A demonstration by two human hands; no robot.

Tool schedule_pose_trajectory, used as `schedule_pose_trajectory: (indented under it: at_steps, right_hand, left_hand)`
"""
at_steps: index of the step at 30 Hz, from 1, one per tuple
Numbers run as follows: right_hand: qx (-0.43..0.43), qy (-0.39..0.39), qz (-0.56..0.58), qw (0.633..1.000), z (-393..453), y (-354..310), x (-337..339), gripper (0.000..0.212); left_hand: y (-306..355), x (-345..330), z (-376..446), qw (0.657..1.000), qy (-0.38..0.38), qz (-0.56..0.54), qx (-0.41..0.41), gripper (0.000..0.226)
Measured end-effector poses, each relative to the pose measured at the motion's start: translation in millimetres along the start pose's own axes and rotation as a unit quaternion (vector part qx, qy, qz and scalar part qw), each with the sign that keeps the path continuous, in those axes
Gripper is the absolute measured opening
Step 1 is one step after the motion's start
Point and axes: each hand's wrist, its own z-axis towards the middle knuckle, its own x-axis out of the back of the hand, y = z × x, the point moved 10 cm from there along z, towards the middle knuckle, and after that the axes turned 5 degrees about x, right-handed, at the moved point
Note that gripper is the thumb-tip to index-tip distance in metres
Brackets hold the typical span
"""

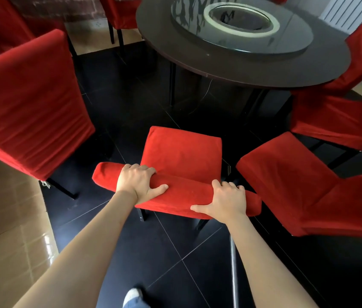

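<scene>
Center chair btwn L chair & R chair; round table ahead.

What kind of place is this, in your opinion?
Probably a restaurant or banquet dining room: a large round table with a glass turntable, ringed by red-covered chairs. The left hand and right hand grip the nearest chair.
</scene>
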Motion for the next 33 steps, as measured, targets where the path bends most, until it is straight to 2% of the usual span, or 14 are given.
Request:
schedule_pose_trajectory:
  at_steps: [8, 20, 26, 33]
  right_hand:
    - [-0.027, -0.004, 0.008, 1.0, 47, -10, 7, 0.11]
    - [-0.047, 0.009, 0.009, 0.999, 96, -6, 12, 0.111]
    - [-0.046, 0.026, 0.019, 0.998, 101, -13, 13, 0.106]
    - [-0.045, 0.015, 0.025, 0.999, 101, -12, 11, 0.112]
  left_hand:
    - [-24, 2, 54, 1.0, -0.008, 0.017, -0.025, 0.084]
    - [-37, 5, 112, 0.999, -0.002, 0.02, -0.045, 0.086]
    - [-43, 4, 118, 0.998, -0.019, 0.035, -0.048, 0.083]
    - [-43, 5, 117, 0.998, -0.026, 0.045, -0.043, 0.085]
